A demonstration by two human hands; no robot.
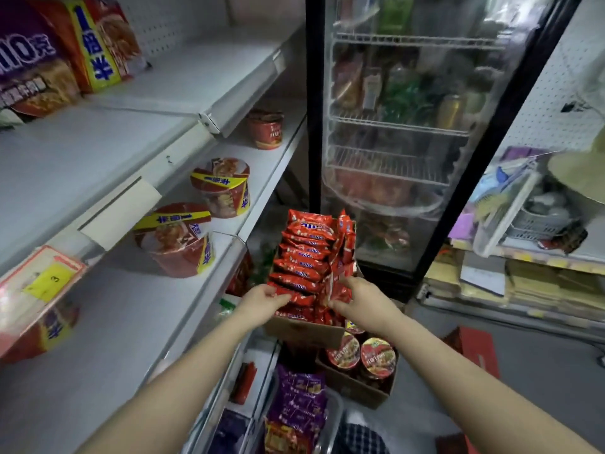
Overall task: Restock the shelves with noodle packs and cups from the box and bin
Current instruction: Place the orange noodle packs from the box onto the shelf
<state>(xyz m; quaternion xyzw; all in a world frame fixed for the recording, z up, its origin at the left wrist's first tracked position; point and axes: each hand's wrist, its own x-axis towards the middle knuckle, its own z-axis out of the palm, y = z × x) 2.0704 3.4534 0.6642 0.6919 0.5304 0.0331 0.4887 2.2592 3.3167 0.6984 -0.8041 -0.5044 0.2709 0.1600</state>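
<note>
Noodle packs (306,257) in box (304,329) | both hands grasping packs | fridge (409,126) behind

Both your arms reach forward and down, bare to the elbow, converging on the cardboard box (304,329). Your left hand (262,298) sits at the box's near left corner, fingers curled onto the red packs there. Your right hand (357,298) is at the near right side of the box, thumb and fingers pinching a red pack, the wrist bent slightly inward.
</note>
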